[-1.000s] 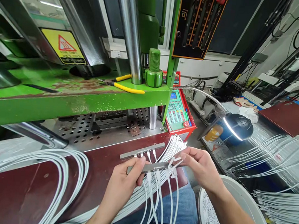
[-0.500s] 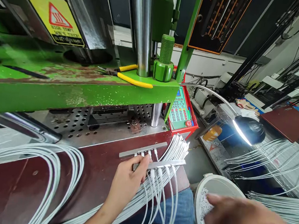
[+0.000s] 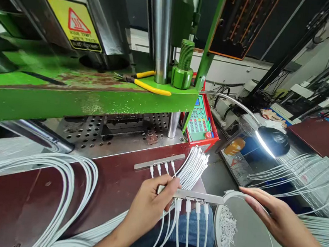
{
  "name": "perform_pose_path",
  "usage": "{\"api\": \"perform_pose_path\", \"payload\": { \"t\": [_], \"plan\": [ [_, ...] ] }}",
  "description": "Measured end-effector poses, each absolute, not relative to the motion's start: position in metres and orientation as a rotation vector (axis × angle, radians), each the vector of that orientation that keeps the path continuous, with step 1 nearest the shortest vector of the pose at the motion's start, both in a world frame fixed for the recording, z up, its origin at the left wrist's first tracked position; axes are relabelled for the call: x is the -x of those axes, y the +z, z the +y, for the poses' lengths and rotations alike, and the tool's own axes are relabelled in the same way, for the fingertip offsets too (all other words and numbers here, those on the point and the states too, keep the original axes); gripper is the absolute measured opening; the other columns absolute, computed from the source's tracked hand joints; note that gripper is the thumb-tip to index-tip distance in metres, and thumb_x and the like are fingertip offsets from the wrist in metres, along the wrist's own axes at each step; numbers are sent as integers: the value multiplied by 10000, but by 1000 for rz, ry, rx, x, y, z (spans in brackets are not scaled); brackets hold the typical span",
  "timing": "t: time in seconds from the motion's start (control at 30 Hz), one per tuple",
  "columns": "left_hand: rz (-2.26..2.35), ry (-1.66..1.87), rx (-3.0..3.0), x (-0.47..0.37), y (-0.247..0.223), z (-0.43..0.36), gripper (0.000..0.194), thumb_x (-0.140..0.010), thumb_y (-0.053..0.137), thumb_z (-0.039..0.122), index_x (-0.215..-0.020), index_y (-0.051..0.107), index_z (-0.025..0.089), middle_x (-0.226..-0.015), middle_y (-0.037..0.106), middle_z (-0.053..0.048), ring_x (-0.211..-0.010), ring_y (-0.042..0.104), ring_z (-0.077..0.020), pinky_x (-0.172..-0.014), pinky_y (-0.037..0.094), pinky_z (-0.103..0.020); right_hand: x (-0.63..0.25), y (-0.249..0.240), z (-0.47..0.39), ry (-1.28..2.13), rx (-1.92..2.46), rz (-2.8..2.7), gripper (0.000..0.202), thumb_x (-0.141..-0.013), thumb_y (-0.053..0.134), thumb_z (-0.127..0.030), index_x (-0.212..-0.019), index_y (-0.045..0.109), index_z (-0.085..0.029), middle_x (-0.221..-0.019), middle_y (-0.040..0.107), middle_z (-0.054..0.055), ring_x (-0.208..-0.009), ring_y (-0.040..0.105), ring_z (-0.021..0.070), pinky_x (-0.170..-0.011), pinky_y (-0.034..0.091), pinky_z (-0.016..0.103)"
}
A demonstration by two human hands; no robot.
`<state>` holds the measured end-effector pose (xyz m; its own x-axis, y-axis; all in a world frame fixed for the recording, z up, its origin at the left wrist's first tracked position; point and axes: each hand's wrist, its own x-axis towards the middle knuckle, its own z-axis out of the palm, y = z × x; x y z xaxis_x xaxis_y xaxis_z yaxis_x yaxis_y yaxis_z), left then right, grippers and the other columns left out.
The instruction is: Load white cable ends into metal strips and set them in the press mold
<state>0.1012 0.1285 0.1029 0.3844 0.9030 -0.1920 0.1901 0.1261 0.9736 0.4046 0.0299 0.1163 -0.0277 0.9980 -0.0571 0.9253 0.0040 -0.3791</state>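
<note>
My left hand (image 3: 154, 202) is closed around the left end of a flat metal bar (image 3: 201, 197), held level above my lap. Several white cable connectors (image 3: 188, 208) sit in a row along the bar's lower edge, their cables hanging down. My right hand (image 3: 267, 205) is over the rim of a pale bucket (image 3: 257, 245), fingers stretched out, just right of the bar's far end and apart from it. A second metal bar (image 3: 160, 162) with several connectors lies on the dark red table (image 3: 111, 188). Beside it rests a thick bundle of white cables (image 3: 197, 165).
Small white scraps (image 3: 227, 228) lie in the bucket. Looped white cables (image 3: 68, 184) cover the table's left. Behind stands a green press (image 3: 111, 103) with yellow-handled pliers (image 3: 152, 87) on its ledge. A lit lamp (image 3: 267, 143) and a red control box (image 3: 201, 121) are to the right.
My left hand has brought the bar right and slightly down, towards the bucket. My right hand, blurred and lower before, has risen to the bucket's rim with fingers extended.
</note>
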Motion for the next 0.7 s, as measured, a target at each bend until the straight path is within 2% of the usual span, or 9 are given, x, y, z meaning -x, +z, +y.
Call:
{"api": "perform_pose_path", "payload": {
  "t": [0.03, 0.1, 0.2, 0.3, 0.4, 0.5, 0.63, 0.7],
  "plan": [
    [1072, 686, -1380, -105, 105, 127, 406, -846, 459, 500, -655, 583, 164, -423, 401, 56, -441, 360, -88, -476, 298, -207, -384, 123, 35, 574, 1944, -2018, 348, -944, 397, -421, -1211, 556, -265, -1143, 606, 69, -1014, 583, 197, -838, 485, 293],
    [1055, 676, -1392, -112, 110, 125, 414, -842, 460, 514, -650, 570, 163, -425, 400, 58, -440, 356, -86, -470, 296, -205, -342, 135, 50, 729, 1775, -2047, 332, -960, 388, -380, -1249, 501, -261, -1127, 601, 59, -1010, 569, 186, -829, 465, 275],
    [1066, 718, -1354, -113, 113, 118, 409, -821, 488, 533, -668, 570, 162, -427, 395, 61, -429, 340, -86, -444, 281, -207, -301, 138, 72, 894, 1502, -2142, 268, -959, 414, -361, -1156, 541, -230, -995, 623, 42, -904, 584, 165, -793, 442, 254],
    [1048, 802, -1251, -107, 110, 104, 398, -811, 506, 539, -942, 596, 175, -597, 531, 32, -538, 453, -111, -526, 367, -211, -294, 134, 89, 875, 1430, -2175, 223, -947, 446, -364, -956, 596, -200, -836, 619, 21, -764, 575, 145, -700, 419, 239],
    [815, 597, -1232, -108, 100, 84, 488, -817, 489, 555, -1147, 540, 198, -821, 621, -25, -723, 539, -148, -690, 415, -242, -303, 140, 105, 726, 1416, -2192, 202, -935, 472, -358, -963, 594, -199, -794, 607, 7, -718, 555, 132, -658, 391, 233],
    [616, 348, -1282, -116, 89, 70, 567, -803, 437, 632, -1070, 613, 164, -662, 567, -14, -578, 492, -128, -575, 393, -228, -304, 154, 119, 705, 1357, -2233, 211, -934, 471, -363, -962, 603, -201, -795, 611, -3, -692, 545, 114, -638, 384, 215],
    [718, 411, -1265, -118, 79, 65, 696, -831, 247, 683, -890, 657, 123, -503, 416, 28, -443, 387, -94, -462, 327, -208, -291, 162, 137, 677, 1354, -2269, 280, -931, 457, -405, -898, 626, -185, -751, 609, -7, -649, 531, 110, -603, 384, 210],
    [747, 495, -1239, -111, 77, 59, 636, -834, 284, 669, -849, 653, 152, -486, 420, 31, -436, 396, -96, -452, 327, -211, -285, 159, 150, 657, 1365, -2269, 338, -930, 434, -435, -837, 626, -173, -699, 592, -8, -626, 519, 115, -579, 382, 211]
  ]
}}
